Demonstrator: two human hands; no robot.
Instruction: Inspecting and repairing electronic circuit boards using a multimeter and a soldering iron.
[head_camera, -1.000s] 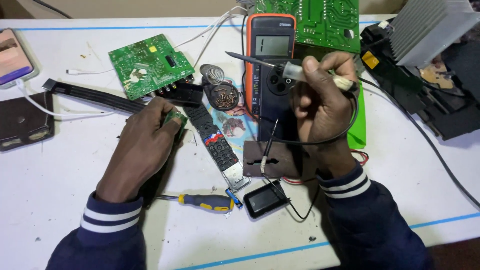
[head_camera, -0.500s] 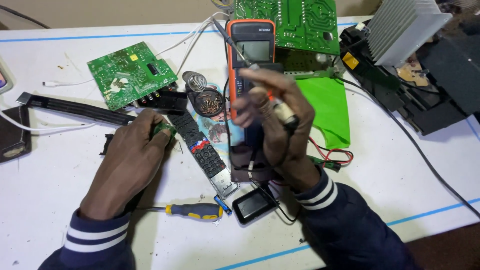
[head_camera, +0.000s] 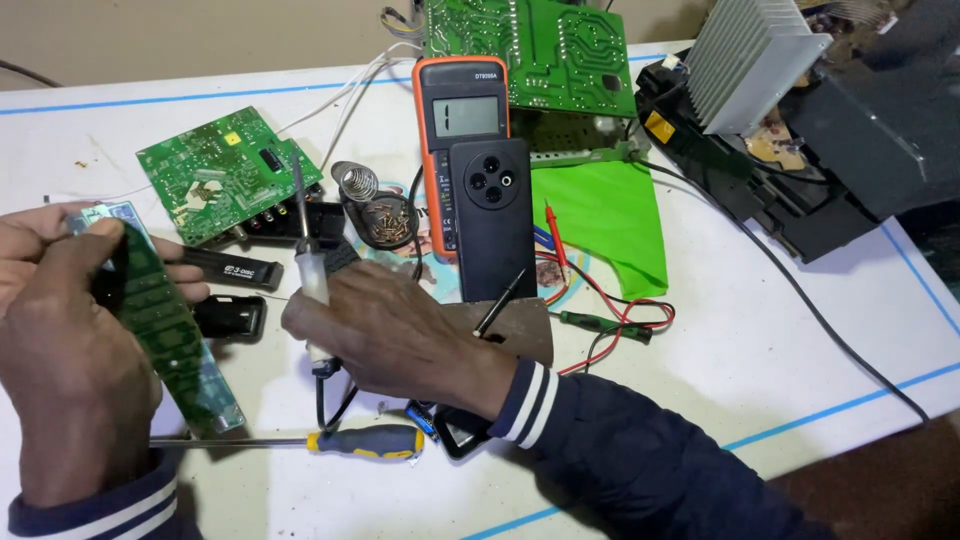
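Leftmost, the left hand (head_camera: 70, 350) grips a long narrow green circuit strip (head_camera: 165, 335), thumb and fingers pressed together around its upper end, so that the strip slants down toward the white table (head_camera: 760, 340); its lower tip hangs just above the shaft of a yellow-handled screwdriver (head_camera: 365, 441) lying flat near the table's front edge. Behind the strip lie two small black parts and a green circuit board (head_camera: 225, 175) with black sockets along its near edge. Next, the right hand (head_camera: 385, 335) is closed around a soldering iron (head_camera: 308, 255), fingers wrapped on the handle, the metal tip pointing up and away; its cord drops below the palm. Just beyond sits a round iron stand (head_camera: 380, 215), a coiled spring holder over a dish of brownish bits. Further right, an orange multimeter (head_camera: 465, 130) lies partly hidden under a dark phone (head_camera: 490, 215) set face down on it, and a probe leans on a brown pad by the wrist. Red and black leads curl beside a bright green sheet (head_camera: 605, 220). At the back is a large green board (head_camera: 530, 50), cut off by the top edge, and at far right a finned metal heatsink (head_camera: 750, 60) on a black chassis. Blue tape lines cross the table; what lies under the right forearm is hard to make out.
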